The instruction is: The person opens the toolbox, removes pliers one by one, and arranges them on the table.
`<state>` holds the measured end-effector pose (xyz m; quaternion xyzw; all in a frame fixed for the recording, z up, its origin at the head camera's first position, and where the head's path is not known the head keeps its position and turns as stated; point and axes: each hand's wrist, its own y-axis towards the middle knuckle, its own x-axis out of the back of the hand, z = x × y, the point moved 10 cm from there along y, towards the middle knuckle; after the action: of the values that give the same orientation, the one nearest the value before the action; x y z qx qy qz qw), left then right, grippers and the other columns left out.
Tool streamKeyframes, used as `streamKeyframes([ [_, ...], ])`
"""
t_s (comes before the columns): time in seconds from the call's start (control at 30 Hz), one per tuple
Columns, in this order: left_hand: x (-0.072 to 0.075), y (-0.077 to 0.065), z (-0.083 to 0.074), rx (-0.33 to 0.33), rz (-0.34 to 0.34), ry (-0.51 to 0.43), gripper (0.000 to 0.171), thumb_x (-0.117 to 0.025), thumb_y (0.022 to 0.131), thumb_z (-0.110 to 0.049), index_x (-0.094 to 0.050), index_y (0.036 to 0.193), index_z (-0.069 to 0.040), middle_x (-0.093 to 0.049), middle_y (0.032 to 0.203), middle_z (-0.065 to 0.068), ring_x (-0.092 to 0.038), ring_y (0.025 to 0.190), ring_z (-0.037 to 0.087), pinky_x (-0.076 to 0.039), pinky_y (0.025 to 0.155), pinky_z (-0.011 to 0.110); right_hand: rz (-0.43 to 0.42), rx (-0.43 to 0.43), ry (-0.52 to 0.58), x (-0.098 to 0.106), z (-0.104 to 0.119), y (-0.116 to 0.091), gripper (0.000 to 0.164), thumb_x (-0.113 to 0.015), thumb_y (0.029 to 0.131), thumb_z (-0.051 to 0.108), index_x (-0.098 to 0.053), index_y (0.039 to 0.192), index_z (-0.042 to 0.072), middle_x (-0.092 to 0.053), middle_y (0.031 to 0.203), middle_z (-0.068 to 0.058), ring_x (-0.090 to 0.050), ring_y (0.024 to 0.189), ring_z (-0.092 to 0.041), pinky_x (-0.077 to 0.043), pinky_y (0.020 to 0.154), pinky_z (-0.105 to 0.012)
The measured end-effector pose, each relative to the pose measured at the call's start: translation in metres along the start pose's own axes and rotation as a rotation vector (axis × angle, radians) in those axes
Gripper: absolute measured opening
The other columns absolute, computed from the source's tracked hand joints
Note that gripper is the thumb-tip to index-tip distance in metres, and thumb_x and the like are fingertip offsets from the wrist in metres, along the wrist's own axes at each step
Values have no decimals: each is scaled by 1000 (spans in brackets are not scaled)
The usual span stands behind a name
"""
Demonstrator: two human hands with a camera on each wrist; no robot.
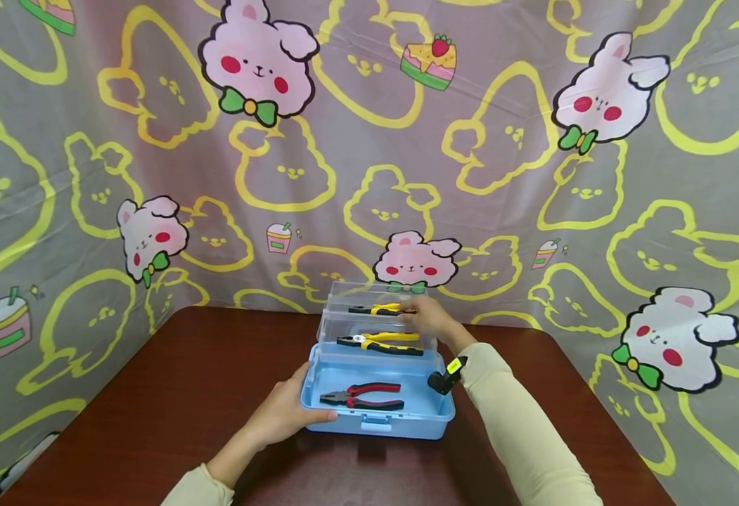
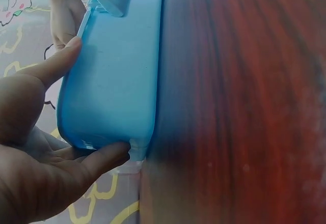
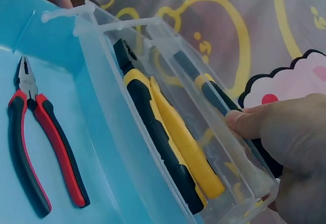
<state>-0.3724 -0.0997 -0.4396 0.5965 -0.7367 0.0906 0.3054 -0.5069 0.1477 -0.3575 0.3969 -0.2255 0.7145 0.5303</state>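
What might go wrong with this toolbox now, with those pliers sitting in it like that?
The right hand is at the raised upper tray; a bump there might knock its yellow-and-black pliers loose. The left hand grips only one end of the toolbox, so a hard push might swing or tilt it. The red-and-black pliers lie unfastened in the bottom, so they would probably slide then.

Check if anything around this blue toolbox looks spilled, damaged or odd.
Nothing stands out. Red-handled pliers lie in the blue toolbox, yellow-black pliers in the lower clear tray; the right hand is at the upper pair. No spill or damage shows.
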Motion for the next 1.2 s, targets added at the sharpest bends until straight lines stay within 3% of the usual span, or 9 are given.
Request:
streamKeyframes([
  [0.2, -2, 1, 0, 8, -1, -12, 112, -94, 75, -46, -33, 158, 0, -60, 140, 22, -66, 114, 32, -52, 94, 53, -102, -46, 106, 10, -9, -1, 28, -73, 98, 9, -75, 125, 3, -70, 125, -13, -62, 114, -30, -53, 92, -43],
  [0.37, 0, 0, 0, 14, -3, -15, 115, -94, 75, -45, -31, 159, 2, -60, 139, 23, -66, 113, 31, -52, 93, 52, -154, -64, 164, 11, -11, -5, 29, -73, 98, 9, -75, 126, 3, -68, 129, -13, -60, 117, -32, -51, 95, -47],
  [0.8, 0, 1, -4, 6, 10, 3, 116, -94, 75, -44, -30, 158, 6, -60, 138, 25, -66, 113, 33, -52, 93, 53, -269, -34, 199, 27, -21, -24, 30, -72, 100, 12, -73, 128, 3, -66, 130, -16, -60, 116, -33, -52, 93, -50],
  [1.2, 0, 0, -3, 3, 19, 1, 113, -94, 75, -44, -33, 156, 8, -60, 138, 26, -66, 112, 34, -53, 91, 54, -340, -47, 195, 53, -54, -48, 31, -71, 100, 11, -72, 129, 0, -63, 135, -22, -51, 131, -41, -43, 103, -58],
])
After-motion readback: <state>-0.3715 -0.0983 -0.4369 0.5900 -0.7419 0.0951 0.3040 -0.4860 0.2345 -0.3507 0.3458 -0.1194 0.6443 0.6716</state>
